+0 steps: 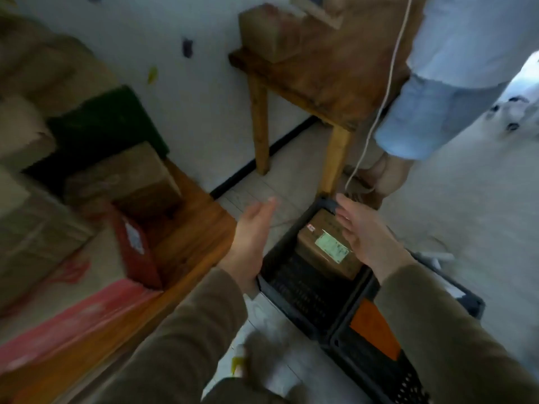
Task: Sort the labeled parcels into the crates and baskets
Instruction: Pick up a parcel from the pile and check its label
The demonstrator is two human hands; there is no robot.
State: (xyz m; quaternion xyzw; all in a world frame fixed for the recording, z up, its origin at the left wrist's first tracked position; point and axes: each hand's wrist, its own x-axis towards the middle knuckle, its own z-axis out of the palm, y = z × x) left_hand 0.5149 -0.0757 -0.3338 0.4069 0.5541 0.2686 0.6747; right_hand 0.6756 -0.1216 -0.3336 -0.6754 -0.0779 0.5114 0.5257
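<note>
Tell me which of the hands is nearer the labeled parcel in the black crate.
Right. The right hand is open over the parcel, at its right edge; the left hand is open left of the crate, outside its rim.

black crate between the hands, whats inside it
One brown parcel with a pale label lies at the far end of the crate; the near half shows bare slatted floor. The right hand covers the parcel's right edge, and anything beneath the parcel is hidden.
</note>
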